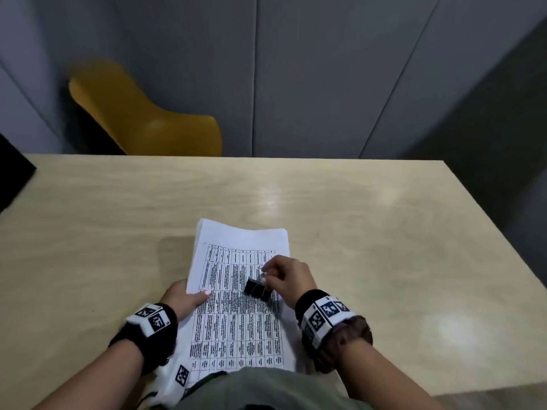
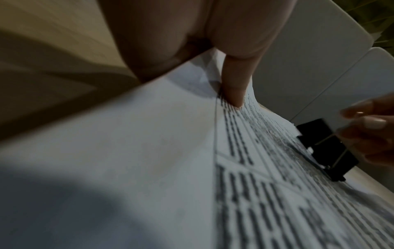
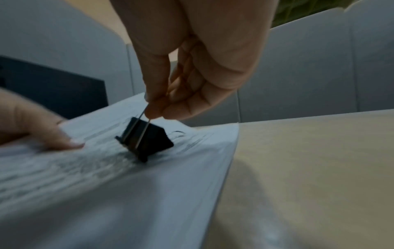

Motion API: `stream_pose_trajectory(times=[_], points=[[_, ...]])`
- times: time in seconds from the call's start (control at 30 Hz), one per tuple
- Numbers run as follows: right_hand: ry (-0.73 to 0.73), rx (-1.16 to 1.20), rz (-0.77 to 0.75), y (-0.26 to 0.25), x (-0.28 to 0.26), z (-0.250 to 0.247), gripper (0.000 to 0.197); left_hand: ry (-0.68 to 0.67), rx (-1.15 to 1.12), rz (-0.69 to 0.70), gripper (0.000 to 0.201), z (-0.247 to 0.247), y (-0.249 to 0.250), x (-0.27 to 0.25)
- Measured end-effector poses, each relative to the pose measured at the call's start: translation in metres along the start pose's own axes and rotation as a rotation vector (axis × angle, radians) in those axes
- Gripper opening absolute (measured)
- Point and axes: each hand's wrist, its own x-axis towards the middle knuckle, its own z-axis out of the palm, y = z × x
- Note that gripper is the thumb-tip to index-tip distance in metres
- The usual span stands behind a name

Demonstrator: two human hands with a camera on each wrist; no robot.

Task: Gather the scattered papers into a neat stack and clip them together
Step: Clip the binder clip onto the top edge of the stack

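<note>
One stack: printed white papers (image 1: 236, 329) gathered, mid-frame.
Left hand (image 1: 185, 298): thumb pinching the left edge.
Right hand (image 1: 291, 276): pinching black metal binder clip (image 1: 257, 289) by its wire handle.
Remaining: clipping, probably.

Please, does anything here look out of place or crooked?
The black binder clip rests tilted on the middle of the paper stack, not clamped on an edge. The right hand pinches its wire handles. The left hand grips the stack's left edge.

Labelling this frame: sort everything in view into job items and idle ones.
Job: papers, held by the left hand; clip, pinched by its wire handles in the right hand.
Idle: chair; dark object at far left; table, merely underneath.
</note>
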Motion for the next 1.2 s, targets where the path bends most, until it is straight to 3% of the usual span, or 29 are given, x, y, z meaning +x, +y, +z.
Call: stream_pose_trajectory(times=[0.1, 0.17, 0.27, 0.63, 0.77, 0.8, 0.87, 0.97, 1.1, 1.2], points=[[0.015, -0.025, 0.012, 0.000, 0.000, 0.007, 0.004, 0.009, 0.015, 0.016, 0.043, 0.001, 0.005, -0.008], [-0.015, -0.030, 0.047, -0.001, 0.000, 0.003, 0.017, 0.012, 0.025, 0.031, 0.042, 0.002, 0.006, -0.010], [-0.176, -0.103, 0.124, -0.008, 0.004, -0.007, 0.030, 0.009, 0.034, 0.037, 0.043, 0.003, 0.007, -0.012], [-0.579, -0.202, 0.217, -0.026, 0.006, -0.021, 0.031, 0.011, 0.032, 0.043, 0.044, 0.001, 0.005, -0.014], [-0.508, -0.162, 0.231, -0.024, 0.006, -0.024, 0.020, 0.003, 0.032, 0.048, 0.044, 0.000, 0.004, -0.012], [-0.503, -0.183, 0.255, -0.023, 0.007, -0.024, 0.028, 0.002, 0.036, 0.052, 0.044, 0.000, 0.004, -0.013], [-0.534, -0.355, 0.263, -0.026, 0.010, -0.026, 0.056, -0.001, 0.020, 0.063, 0.042, -0.001, 0.003, -0.012], [-0.545, -0.647, 0.145, -0.037, 0.016, -0.031, 0.053, 0.015, -0.003, 0.079, 0.038, 0.000, 0.003, -0.016], [-0.277, -0.605, 0.017, -0.056, 0.035, -0.052, 0.038, 0.023, -0.043, 0.127, 0.011, 0.003, 0.002, -0.024], [-0.075, -0.563, -0.116, -0.078, 0.053, -0.076, 0.028, -0.004, -0.073, 0.167, 0.006, 0.005, 0.003, -0.029]])
